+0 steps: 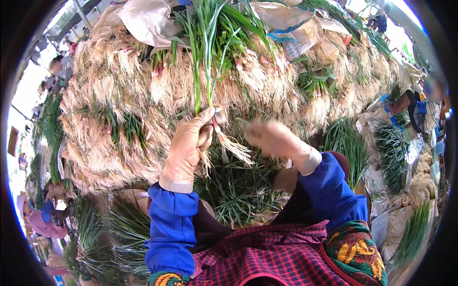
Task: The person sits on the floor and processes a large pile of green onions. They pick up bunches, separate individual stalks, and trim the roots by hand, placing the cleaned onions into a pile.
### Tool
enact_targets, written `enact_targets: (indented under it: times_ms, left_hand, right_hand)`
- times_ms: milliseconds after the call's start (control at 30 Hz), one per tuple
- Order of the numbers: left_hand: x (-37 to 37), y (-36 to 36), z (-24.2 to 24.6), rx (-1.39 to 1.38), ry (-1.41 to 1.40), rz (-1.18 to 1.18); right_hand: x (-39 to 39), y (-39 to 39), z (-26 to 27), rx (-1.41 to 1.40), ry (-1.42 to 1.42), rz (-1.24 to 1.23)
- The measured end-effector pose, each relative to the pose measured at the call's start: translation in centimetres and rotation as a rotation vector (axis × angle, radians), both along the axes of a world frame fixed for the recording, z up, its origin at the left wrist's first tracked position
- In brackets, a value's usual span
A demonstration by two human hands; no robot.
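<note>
My left hand [193, 143], in a thin pale glove, is closed on a few green garlic plants [209, 71]. Their long leaves stand up above the fist, and the reddish stem and whitish roots [234, 146] of one slant down to the right from the fingertips. More roots hang under the palm. To the right, my right hand [273, 139], gloved too, is blurred and apart from the plants; whether its fingers hold anything cannot be told. Behind both hands rises a large heap of similar plants [111, 82] with dry, straw-coloured roots facing me.
Loose green leaves [239, 189] cover the ground between my knees. Leafy bundles [125, 221] lie at the left, others [347, 146] at the right. White woven sacks [146, 21] rest on the heap. People are at both sides, including a person [429, 103] at the right.
</note>
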State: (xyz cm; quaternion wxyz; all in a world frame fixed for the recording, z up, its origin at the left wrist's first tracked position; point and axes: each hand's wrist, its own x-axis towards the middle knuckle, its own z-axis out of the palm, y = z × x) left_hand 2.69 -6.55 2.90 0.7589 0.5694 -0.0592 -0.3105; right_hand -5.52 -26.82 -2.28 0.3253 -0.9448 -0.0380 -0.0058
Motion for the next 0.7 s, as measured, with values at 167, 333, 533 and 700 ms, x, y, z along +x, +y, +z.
enact_targets:
  times_ms: [167,333,533,700]
  left_hand:
    - [-0.5,0.4,-0.3,0.112,-0.054,-0.052]
    - [-1.4,0.5,0.6,0.149,0.009,0.04]
    - [-0.9,1.2,-0.3,0.009,0.055,0.022]
    - [-0.4,1.2,-2.0,-0.009,0.018,0.089]
  right_hand:
    - [3.4,2.7,6.2,0.659,-0.041,0.017]
    - [5.3,3.0,2.8,-0.119,-0.663,-0.084]
    - [2.8,3.5,3.0,-0.276,-0.385,-0.195]
    - [5.6,5.8,4.5,-0.297,-0.534,0.027]
